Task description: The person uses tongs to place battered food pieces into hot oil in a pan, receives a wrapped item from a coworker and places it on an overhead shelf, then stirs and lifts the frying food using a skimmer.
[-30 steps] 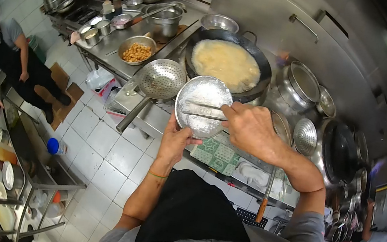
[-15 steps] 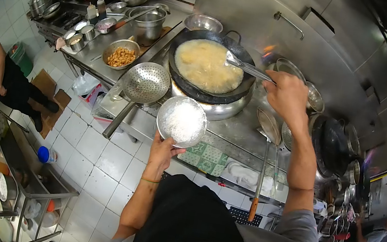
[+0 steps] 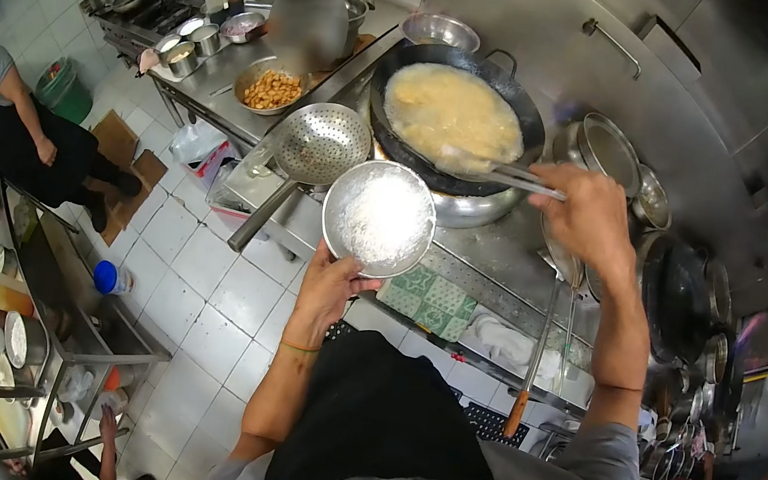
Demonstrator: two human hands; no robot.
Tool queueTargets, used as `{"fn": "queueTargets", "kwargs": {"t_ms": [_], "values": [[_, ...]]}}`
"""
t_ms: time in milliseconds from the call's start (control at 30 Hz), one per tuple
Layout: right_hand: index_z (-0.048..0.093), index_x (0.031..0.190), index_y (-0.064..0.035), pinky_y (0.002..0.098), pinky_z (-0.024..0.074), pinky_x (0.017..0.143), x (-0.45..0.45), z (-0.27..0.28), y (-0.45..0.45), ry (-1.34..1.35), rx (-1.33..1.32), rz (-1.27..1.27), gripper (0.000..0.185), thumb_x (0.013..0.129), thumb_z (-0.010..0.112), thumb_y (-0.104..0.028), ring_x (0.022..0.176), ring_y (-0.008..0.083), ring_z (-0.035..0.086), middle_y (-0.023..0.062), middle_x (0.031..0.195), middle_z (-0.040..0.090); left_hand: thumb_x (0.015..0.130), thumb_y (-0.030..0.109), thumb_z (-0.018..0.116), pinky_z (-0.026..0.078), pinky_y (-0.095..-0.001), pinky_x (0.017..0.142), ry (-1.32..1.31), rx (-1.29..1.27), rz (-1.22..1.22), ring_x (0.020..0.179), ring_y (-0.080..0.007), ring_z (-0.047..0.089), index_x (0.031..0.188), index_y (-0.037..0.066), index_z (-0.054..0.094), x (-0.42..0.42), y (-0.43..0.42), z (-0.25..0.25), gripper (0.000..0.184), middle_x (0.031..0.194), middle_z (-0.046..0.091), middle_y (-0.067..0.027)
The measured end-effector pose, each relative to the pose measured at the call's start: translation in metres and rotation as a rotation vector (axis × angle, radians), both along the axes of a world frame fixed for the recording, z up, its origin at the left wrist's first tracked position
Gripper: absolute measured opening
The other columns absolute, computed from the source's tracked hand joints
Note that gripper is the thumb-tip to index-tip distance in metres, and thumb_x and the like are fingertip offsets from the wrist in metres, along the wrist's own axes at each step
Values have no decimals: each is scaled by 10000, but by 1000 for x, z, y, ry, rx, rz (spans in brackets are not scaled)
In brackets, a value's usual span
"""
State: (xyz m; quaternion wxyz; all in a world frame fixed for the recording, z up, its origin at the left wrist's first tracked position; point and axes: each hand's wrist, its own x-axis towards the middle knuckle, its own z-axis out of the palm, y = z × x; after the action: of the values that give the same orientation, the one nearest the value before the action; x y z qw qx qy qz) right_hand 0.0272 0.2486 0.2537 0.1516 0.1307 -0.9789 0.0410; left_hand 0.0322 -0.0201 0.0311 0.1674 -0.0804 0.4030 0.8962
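Note:
My left hand (image 3: 333, 284) grips the lower rim of a metal bowl (image 3: 379, 217) that holds white powder. In my right hand (image 3: 581, 211) is a pair of metal tongs (image 3: 514, 177), whose tips are over the near right part of a black wok (image 3: 535, 123). Bubbling yellowish oil (image 3: 444, 114) with pale pieces fills the wok; whether the tips hold anything is hard to see. Just left of the powder bowl rests a perforated metal ladle (image 3: 319, 142), its handle pointing down toward the floor.
A bowl of browned pieces (image 3: 272, 90) sits on the counter at the left. A long-handled strainer (image 3: 537, 365) lies right of the wok, by a green patterned cloth (image 3: 428, 299). One person (image 3: 31, 119) stands at the far left; another person's arm (image 3: 108, 448) shows at the bottom left.
My right hand moved the tongs from the powder bowl to the wok, first over its middle, now nearer its near edge. My left hand still holds the bowl. Another person's arm appeared at the bottom left.

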Motion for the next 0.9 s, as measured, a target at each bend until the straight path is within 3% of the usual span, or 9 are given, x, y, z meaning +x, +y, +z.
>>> {"fn": "queueTargets", "kwargs": {"t_ms": [167, 300, 367, 500, 567, 700, 767, 900], "values": [[651, 1016, -31, 373, 526, 637, 30, -24, -39, -118, 236, 288, 306, 728, 687, -125, 790, 253, 670, 103, 865, 670, 802, -84, 468, 609, -341, 636, 5, 20, -40, 897, -263, 645, 1408, 74, 244, -3, 5, 10, 666, 1198, 531, -170], [626, 947, -10, 380, 523, 619, 30, -68, -59, -128, 255, 286, 262, 694, 657, -75, 736, 265, 657, 109, 792, 641, 802, -75, 481, 614, -358, 640, 40, 45, -60, 903, -263, 643, 1379, 64, 291, -4, 16, 15, 623, 1163, 547, -162], [603, 873, -6, 376, 516, 601, 24, -77, -61, -10, 223, 187, 218, 658, 624, -38, 715, 262, 650, 102, 746, 618, 805, -70, 476, 617, -367, 644, 25, 51, -67, 909, -266, 640, 1367, 55, 307, -3, 21, 15, 601, 1130, 562, -162], [603, 867, -8, 369, 505, 580, 31, -56, -56, 40, 175, 173, 224, 645, 621, -29, 710, 256, 652, 96, 744, 617, 805, -62, 474, 613, -378, 649, -24, 30, -80, 897, -260, 641, 1351, 53, 320, -3, 25, 13, 579, 1126, 563, -154], [617, 895, -4, 364, 498, 575, 38, -46, -53, -78, 266, 170, 252, 645, 624, -37, 695, 249, 651, 94, 753, 622, 804, -60, 473, 612, -381, 651, -27, 26, -76, 892, -261, 641, 1343, 52, 326, -3, 27, 10, 569, 1122, 564, -151], [626, 905, -4, 368, 499, 579, 31, -85, -45, -98, 299, 174, 262, 648, 626, -55, 680, 247, 649, 95, 757, 626, 798, -71, 466, 613, -381, 656, -66, 78, -70, 902, -279, 639, 1330, 58, 319, -6, 29, 7, 567, 1137, 549, -161], [638, 954, -30, 386, 483, 573, 17, -101, -47, 28, 322, 67, 277, 687, 679, -91, 667, 252, 633, 77, 735, 599, 795, -81, 458, 615, -381, 652, -93, 129, -82, 917, -290, 638, 1342, 68, 296, -8, 32, 3, 590, 1162, 533, -173], [637, 957, -26, 388, 487, 581, 12, -94, -48, 73, 251, 82, 286, 684, 675, -103, 690, 258, 641, 75, 741, 603, 799, -77, 453, 616, -386, 669, -117, 111, -104, 932, -293, 632, 1340, 64, 285, -10, 37, -6, 584, 1174, 521, -177]]}}
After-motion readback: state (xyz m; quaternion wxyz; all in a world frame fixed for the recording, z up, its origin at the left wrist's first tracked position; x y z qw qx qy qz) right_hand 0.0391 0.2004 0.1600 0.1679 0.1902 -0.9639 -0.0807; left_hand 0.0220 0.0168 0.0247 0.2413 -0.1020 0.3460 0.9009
